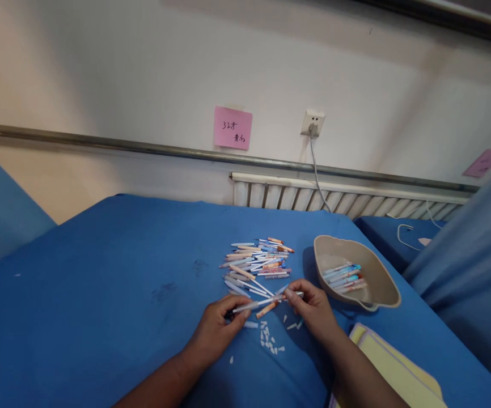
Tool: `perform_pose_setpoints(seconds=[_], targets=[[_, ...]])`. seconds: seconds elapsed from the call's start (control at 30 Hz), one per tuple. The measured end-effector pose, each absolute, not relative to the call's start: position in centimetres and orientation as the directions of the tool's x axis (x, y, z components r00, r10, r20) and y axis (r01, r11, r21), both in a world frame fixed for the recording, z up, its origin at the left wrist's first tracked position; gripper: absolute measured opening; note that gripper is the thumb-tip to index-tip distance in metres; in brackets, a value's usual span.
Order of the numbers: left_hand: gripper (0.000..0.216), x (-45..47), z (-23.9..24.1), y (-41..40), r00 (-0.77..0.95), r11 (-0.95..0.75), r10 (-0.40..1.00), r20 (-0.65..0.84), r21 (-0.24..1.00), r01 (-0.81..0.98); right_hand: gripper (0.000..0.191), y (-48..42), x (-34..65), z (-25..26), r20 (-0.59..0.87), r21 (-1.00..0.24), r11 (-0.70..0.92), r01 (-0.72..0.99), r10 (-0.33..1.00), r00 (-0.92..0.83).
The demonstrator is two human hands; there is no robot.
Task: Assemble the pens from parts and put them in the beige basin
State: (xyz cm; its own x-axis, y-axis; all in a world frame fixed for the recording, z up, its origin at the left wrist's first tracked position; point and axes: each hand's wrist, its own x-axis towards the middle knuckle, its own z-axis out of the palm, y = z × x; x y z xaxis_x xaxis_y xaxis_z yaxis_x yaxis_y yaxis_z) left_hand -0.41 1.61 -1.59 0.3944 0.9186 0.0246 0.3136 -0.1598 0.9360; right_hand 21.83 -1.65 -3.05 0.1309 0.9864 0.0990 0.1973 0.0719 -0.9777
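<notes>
Inside the blue-draped table's (101,266) right edge, left hand (218,326) and right hand (316,309) closely pinch 1 slim translucent pen (266,302); careless sweeping could scatter white conical tips (267,343).

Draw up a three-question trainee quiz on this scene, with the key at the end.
1. Multiple choice: in the picture, where does the beige basin stand relative to the pile of pen parts?
A) To its left
B) To its right
C) Directly on top of it

2. True or false: the loose small white pieces lie inside the basin.

3. Short answer: what do the left hand and the right hand hold between them?

Key:
1. B
2. False; the small white pieces lie on the blue cover.
3. A slim pen-like piece
</notes>
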Motion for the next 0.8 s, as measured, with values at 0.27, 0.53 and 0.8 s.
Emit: perform_pose_setpoints(seconds=[0.27,0.53,0.8], targets=[[0.018,-0.4,-0.9,1.3,0.445,-0.238,0.892,0.078,0.919,0.315,0.02,-2.8,20.1,-2.2,0.092,-0.943,0.115,0.312,0.992,-0.087],[0.019,-0.5,-0.9,1.3,0.469,-0.133,0.883,0.002,0.96,0.247,0.014,-3.0,20.3,-1.8,0.134,-0.9,0.151,0.409,0.988,-0.071],[0.019,-0.6,-1.1,1.3,0.5,-0.048,0.863,-0.079,0.971,0.236,0.013,-3.2,20.4,-1.4,0.131,-0.892,0.175,0.417,0.983,-0.132]])
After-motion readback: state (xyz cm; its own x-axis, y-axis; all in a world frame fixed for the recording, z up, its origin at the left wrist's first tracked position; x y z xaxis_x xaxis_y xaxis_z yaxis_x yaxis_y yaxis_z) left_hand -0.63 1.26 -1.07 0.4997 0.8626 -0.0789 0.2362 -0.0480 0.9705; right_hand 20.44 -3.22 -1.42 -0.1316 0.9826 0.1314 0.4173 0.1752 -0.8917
